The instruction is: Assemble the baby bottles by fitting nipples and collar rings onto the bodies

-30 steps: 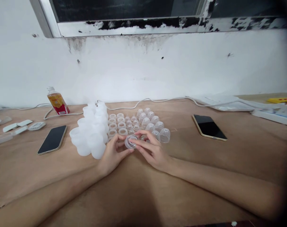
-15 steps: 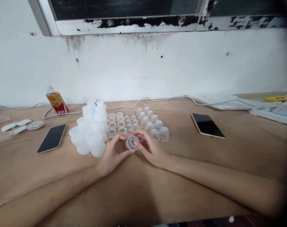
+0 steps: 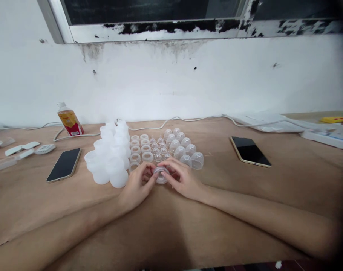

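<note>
Between my two hands, just above the table, is a translucent baby bottle collar ring [image 3: 161, 179]. My left hand [image 3: 138, 185] pinches its left side with thumb and fingers. My right hand [image 3: 187, 181] grips the right side, the thumb over the rim. What sits inside the ring is hard to make out. Just beyond my hands stand rows of collar rings [image 3: 135, 149], clear bottle nipples [image 3: 158, 157] and clear domed caps [image 3: 197, 161]. Clustered to the left of them are several frosted white bottles [image 3: 119, 174].
A phone [image 3: 64, 165] lies at left, another phone [image 3: 250, 151] at right. A drink bottle [image 3: 70, 119] stands near the wall, with a white cable [image 3: 185, 120] running along the back. Small white plastic pieces [image 3: 26, 153] lie far left, a plastic bag [image 3: 267, 123] back right.
The collar ring has turned and lowered slightly toward me between my hands. My right fingers, first over its middle, have moved to its rim. My left thumb has drawn up to the ring's edge.
</note>
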The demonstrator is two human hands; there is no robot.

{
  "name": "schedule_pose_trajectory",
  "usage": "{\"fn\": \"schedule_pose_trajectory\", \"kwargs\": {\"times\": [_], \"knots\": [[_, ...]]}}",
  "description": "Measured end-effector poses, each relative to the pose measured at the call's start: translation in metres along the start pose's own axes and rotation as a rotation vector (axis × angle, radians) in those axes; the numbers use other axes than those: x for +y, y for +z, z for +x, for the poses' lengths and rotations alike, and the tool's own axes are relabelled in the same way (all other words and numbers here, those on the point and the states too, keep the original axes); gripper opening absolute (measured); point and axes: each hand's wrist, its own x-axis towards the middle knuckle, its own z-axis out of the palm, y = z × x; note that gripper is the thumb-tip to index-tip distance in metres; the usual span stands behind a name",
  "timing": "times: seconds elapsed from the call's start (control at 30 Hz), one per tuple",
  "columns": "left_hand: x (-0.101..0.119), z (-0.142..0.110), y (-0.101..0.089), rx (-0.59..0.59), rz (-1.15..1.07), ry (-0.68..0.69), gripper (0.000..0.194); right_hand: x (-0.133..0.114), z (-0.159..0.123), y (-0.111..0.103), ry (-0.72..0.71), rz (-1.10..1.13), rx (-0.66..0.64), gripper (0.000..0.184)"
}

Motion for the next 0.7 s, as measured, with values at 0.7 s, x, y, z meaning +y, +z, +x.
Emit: {"fn": "schedule_pose_trajectory", "kwargs": {"times": [0.7], "knots": [[0.0037, 0.0021, 0.0014, -0.034, 0.322, 0.030, 0.006, -0.0005, 0.0031, 0.0032, -0.058, -0.139, -0.037, 0.015]]}}
